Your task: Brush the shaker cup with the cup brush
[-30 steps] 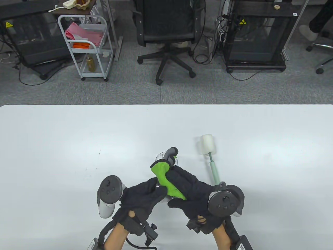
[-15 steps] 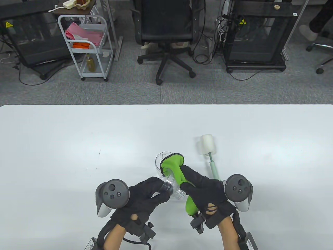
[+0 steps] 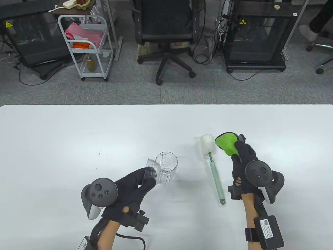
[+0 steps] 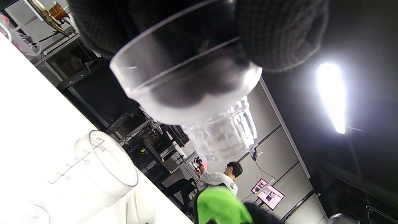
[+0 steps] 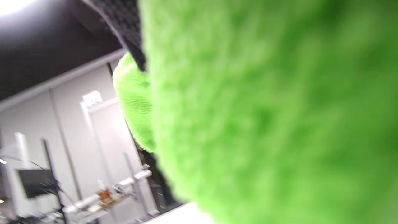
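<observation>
On the white table [image 3: 65, 135] the left hand [image 3: 130, 190] in its black sensor glove grips a clear plastic piece with a domed top and a ribbed neck [image 3: 156, 174]; its fingers close around the dome, and in the left wrist view this piece [image 4: 199, 102] hangs directly under the gloved fingers [image 4: 279, 34]. Just beside it stands the clear plastic shaker cup with printed measuring marks [image 3: 167, 162], upright on the table; I cannot tell if the two pieces touch. To the right of the cup, apart from it, lies the cup brush with a white sponge head and a pale green handle [image 3: 213, 169], the sponge end pointing away from the person. No hand touches the brush. The right hand [image 3: 243, 158] is near the sponge head and holds a bright green fluffy cloth [image 3: 226, 143], its fingers closed on it; in the right wrist view the cloth [image 5: 264, 118] fills nearly all of the picture.
</observation>
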`<act>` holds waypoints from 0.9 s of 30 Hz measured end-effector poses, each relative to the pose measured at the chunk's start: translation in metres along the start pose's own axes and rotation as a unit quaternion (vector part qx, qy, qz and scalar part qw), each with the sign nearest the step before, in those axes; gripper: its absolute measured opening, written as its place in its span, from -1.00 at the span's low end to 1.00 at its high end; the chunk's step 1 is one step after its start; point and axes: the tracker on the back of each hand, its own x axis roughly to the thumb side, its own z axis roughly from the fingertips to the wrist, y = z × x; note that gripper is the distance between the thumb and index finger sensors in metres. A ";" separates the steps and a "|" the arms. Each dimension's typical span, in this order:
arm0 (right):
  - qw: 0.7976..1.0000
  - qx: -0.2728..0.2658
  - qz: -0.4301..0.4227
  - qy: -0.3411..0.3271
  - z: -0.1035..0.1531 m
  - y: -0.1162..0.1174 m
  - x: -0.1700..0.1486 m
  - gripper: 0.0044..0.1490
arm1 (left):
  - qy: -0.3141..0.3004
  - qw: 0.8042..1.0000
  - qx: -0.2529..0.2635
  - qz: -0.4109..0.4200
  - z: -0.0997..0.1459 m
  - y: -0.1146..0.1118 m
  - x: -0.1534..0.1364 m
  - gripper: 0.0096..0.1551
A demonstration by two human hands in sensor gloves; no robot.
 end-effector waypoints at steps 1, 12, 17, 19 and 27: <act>1.000 0.010 0.016 0.005 -0.001 0.005 -0.007 -0.28 | 0.001 1.000 0.002 0.002 0.000 0.000 -0.001 -0.44; 0.955 0.261 0.117 0.077 0.005 0.063 -0.058 0.09 | 0.022 0.999 0.025 0.012 0.004 0.005 -0.009 -0.41; 0.975 0.197 0.082 0.069 -0.001 0.029 -0.038 0.07 | 0.033 0.999 0.017 0.006 0.003 0.001 -0.009 -0.38; 0.984 0.170 0.038 0.023 -0.001 0.013 -0.016 0.02 | 0.040 0.999 0.008 0.012 0.002 -0.002 -0.009 -0.35; 0.899 0.243 -0.301 -0.206 0.052 -0.003 0.115 -0.13 | 0.085 0.985 -0.045 0.141 0.000 -0.024 -0.018 -0.30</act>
